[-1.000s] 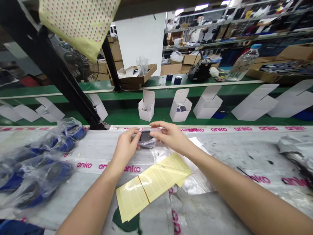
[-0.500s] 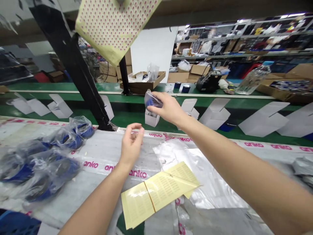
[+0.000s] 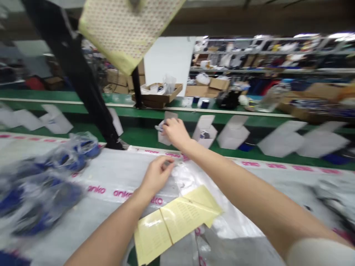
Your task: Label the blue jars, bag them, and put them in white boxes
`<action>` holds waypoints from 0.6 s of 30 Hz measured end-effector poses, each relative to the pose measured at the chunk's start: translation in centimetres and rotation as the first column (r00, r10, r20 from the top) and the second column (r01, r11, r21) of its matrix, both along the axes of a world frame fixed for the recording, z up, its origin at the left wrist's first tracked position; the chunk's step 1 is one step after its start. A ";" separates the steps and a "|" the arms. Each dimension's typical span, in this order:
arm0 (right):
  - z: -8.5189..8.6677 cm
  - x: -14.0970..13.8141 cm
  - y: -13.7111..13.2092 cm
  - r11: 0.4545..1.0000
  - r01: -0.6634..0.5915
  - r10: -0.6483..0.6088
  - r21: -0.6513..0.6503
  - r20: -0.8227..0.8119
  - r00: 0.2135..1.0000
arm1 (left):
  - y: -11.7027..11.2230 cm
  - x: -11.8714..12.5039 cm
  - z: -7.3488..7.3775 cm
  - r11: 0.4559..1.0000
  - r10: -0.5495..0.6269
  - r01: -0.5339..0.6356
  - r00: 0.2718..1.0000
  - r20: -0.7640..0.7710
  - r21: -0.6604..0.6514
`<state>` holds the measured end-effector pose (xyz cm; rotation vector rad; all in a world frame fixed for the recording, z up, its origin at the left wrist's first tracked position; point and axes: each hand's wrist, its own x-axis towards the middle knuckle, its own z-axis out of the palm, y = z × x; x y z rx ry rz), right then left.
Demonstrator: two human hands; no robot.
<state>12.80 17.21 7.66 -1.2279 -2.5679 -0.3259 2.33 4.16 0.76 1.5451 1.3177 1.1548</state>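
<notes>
My right hand [image 3: 175,133] is closed on a small blue item [image 3: 159,128], blurred, right against an open white carton [image 3: 163,137] on the green conveyor [image 3: 138,137]. My left hand [image 3: 156,175] is half curled, can't tell if it's pinching anything, and sits at clear plastic film [image 3: 183,175] on the bench, just above yellow printed sheets [image 3: 172,221]. Bagged blue items [image 3: 47,195] lie further left.

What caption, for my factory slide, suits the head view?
Right hand holds a small blue item by a white carton; left hand hovers over clear plastic.
</notes>
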 end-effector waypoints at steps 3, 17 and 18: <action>-1.3 -0.2 -0.4 0.996 -0.087 0.087 0.005 -0.044 0.995 | 0.0 0.3 -0.5 1.000 0.006 -0.007 0.999 -0.052 -0.023; -3.0 -2.3 -1.6 0.996 -0.013 0.001 0.090 0.137 0.991 | 0.0 -0.4 -1.4 0.996 -0.064 0.051 0.979 -0.194 -0.076; -2.1 -3.0 -1.9 0.997 -0.026 0.015 0.077 0.144 0.989 | 0.0 -0.4 -1.3 0.995 -0.071 0.057 0.979 -0.191 -0.077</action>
